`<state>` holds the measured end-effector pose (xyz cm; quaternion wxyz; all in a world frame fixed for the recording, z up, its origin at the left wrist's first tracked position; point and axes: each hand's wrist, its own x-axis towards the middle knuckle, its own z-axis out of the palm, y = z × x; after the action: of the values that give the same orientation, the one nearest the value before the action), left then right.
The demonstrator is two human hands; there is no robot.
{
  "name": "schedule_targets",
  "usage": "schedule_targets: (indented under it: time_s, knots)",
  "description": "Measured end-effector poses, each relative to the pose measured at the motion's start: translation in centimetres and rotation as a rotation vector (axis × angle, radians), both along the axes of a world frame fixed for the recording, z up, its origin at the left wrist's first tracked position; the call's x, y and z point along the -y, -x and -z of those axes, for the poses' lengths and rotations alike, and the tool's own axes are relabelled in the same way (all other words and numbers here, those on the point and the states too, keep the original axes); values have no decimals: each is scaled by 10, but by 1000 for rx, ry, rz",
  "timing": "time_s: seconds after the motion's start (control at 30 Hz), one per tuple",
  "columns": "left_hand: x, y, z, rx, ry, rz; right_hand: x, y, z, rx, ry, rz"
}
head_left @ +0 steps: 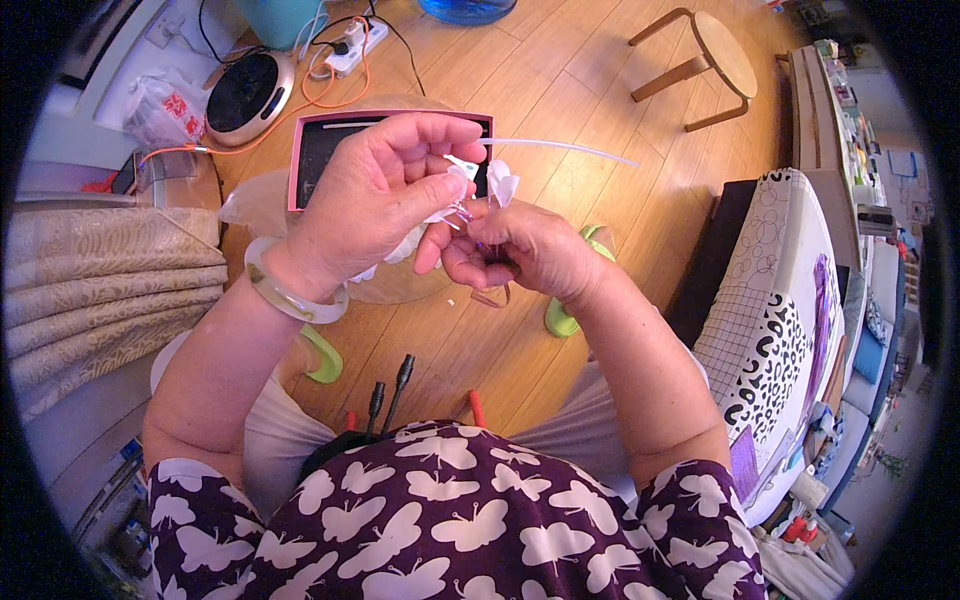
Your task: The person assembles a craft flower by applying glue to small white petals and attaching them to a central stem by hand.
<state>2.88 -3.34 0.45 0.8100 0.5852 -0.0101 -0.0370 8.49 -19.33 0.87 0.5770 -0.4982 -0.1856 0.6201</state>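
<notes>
My left hand (385, 185), with a pale bangle (290, 295) at its wrist, is closed in a pinch on white petal-like pieces (460, 170). A thin whitish strip (560, 148) reaches out to the right from behind its fingers. Close beside it, my right hand (530, 245) is pinched with curled fingers below another white petal (502, 185). Small shiny purple-white bits show between the fingertips of both hands; I cannot make out how they join. Beneath the hands is a pink-rimmed box (297, 165) with a black inside, partly hidden by my left hand.
The box rests on a round low surface (400, 288) between my feet in green slippers (322, 355). A power strip (357, 47) with orange and black cords lies near a round black-topped device (248, 95). A wooden stool (725, 55) stands far right; patterned padded furniture (765, 320) is nearer.
</notes>
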Motion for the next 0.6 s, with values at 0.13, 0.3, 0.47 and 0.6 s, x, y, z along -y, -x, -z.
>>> schedule_targets:
  time_s: [0.13,0.3,0.47,0.6]
  knots:
    - [-1,0,3,44,-40,-30,1,-1,0,58,2,15]
    - [1,0,4,-8,53,-43,0,1,1,103,27,42]
    - [3,1,5,-87,234,-56,0,2,10,110,-31,85]
    - [3,2,5,-104,283,-88,-1,2,11,157,-48,184]
